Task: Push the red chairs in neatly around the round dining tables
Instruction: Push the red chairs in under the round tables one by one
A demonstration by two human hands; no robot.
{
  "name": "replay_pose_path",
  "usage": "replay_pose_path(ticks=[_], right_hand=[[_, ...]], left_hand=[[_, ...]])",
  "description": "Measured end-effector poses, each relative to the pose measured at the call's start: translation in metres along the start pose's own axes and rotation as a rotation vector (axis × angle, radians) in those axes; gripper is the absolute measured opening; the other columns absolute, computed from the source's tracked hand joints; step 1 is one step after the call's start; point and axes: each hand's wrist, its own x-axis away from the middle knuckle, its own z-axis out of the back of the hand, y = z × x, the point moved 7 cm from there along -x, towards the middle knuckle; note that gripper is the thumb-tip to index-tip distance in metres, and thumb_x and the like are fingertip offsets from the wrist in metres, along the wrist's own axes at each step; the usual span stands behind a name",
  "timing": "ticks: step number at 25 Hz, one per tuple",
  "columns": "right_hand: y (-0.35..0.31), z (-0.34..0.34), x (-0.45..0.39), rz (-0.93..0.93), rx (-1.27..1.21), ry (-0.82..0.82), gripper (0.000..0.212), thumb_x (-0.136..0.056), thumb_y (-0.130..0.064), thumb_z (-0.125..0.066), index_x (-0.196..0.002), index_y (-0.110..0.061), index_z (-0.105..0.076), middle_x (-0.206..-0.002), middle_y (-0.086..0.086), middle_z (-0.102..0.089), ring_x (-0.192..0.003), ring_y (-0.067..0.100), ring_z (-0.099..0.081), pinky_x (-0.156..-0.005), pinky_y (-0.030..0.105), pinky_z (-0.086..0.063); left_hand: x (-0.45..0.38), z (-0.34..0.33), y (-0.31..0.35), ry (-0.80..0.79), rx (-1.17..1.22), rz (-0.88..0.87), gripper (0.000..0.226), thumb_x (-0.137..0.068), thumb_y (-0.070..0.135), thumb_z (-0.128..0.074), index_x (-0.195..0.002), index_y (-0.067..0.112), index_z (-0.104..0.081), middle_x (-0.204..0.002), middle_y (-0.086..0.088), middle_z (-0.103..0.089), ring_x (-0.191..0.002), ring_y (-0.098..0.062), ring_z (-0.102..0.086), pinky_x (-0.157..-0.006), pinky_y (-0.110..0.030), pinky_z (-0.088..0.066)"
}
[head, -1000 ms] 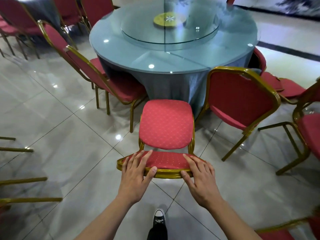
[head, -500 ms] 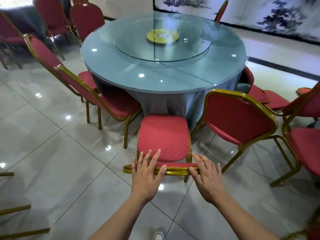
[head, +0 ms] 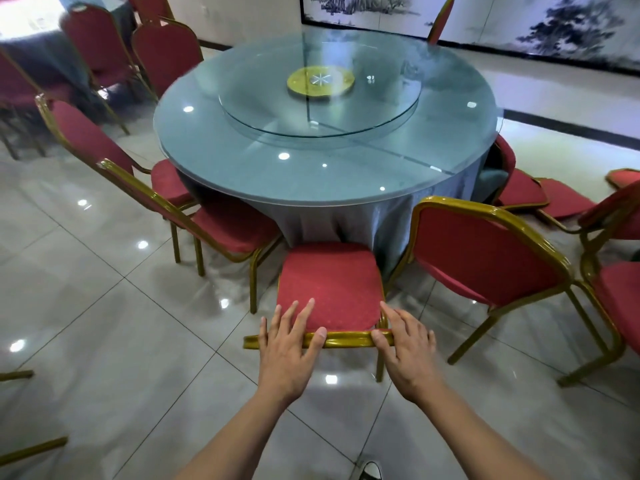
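The left hand (head: 289, 344) lies flat on the gold top bar of the red chair (head: 330, 289). Its fingers are straight and spread apart, and they reach over the bar toward the seat. The thumb lies along the bar. The right hand (head: 405, 344) lies on the same bar, at its right end, just beside the left hand but not touching it. Its fingers are straight and spread too, and its thumb presses on the bar. Neither hand wraps around the bar.

The chair is right in front of both hands, with its back toward the person. Its seat points at the round table (head: 325, 174). The front of the seat touches the blue-grey cloth (head: 311, 223) that hangs down from the table, just under the table's edge.

On the table is a sheet of glass, and in the middle sits a round glass turntable (head: 320, 98) with a yellow disc (head: 320, 81) at its center.

Just to the left is a second red chair (head: 214, 223), tucked in at a slant. Just to the right is a third red chair (head: 485, 258), turned so its back faces the person, a little way out from the table. More red chairs stand farther off on both sides. The floor (head: 104, 323) is shiny pale tile. A shoe tip (head: 370, 471) shows at the bottom.
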Motion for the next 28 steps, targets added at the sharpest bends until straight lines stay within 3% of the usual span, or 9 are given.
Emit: replay_pose_path(ticks=[9, 14, 19, 23, 28], right_hand=[[-0.013, 0.003, -0.055, -0.030, -0.024, 0.003, 0.080, -0.086, -0.091, -0.005, -0.156, -0.053, -0.009, -0.161, -0.008, -0.025, -0.147, 0.018, -0.025, -0.120, 0.061, -0.011], [-0.025, 0.008, -0.112, -0.022, -0.043, -0.046, 0.082, -0.084, -0.091, -0.005, -0.156, -0.053, -0.006, -0.165, -0.005, -0.019, -0.152, 0.019, -0.017, -0.122, 0.062, -0.002], [-0.037, 0.011, -0.169, -0.042, -0.048, -0.040, 0.081, -0.085, -0.090, -0.006, -0.156, -0.052, -0.011, -0.163, -0.005, -0.021, -0.150, 0.021, -0.020, -0.121, 0.065, -0.004], [-0.067, -0.004, -0.180, -0.048, -0.048, 0.009, 0.079, -0.087, -0.089, -0.005, -0.155, -0.050, -0.015, -0.161, -0.007, -0.025, -0.147, 0.020, -0.024, -0.119, 0.066, -0.007], [-0.076, -0.014, -0.180, -0.066, -0.052, 0.013, 0.076, -0.089, -0.088, -0.008, -0.155, -0.052, -0.015, -0.160, -0.010, -0.026, -0.146, 0.016, -0.024, -0.121, 0.063, -0.002]], left_hand=[[-0.062, 0.009, -0.005, 0.058, 0.016, 0.012, 0.065, -0.091, 0.081, -0.011, -0.152, 0.060, -0.016, -0.165, 0.015, -0.021, -0.155, -0.008, -0.008, -0.126, -0.041, 0.003], [-0.119, 0.020, -0.009, 0.038, 0.007, 0.010, 0.078, -0.086, 0.085, -0.006, -0.154, 0.052, -0.023, -0.166, 0.011, -0.022, -0.155, -0.010, -0.008, -0.123, -0.033, 0.010], [-0.181, 0.028, -0.016, 0.035, -0.006, -0.016, 0.072, -0.089, 0.081, -0.013, -0.153, 0.050, -0.027, -0.164, 0.011, -0.026, -0.154, -0.014, -0.012, -0.126, -0.042, 0.001], [-0.209, 0.046, -0.045, 0.072, -0.022, -0.043, 0.067, -0.092, 0.079, -0.016, -0.151, 0.050, -0.032, -0.161, 0.011, -0.034, -0.153, -0.014, -0.019, -0.124, -0.039, -0.002], [-0.213, 0.051, -0.056, 0.060, -0.035, -0.047, 0.065, -0.094, 0.078, -0.015, -0.152, 0.053, -0.026, -0.162, 0.013, -0.030, -0.154, -0.011, -0.014, -0.124, -0.033, 0.001]])
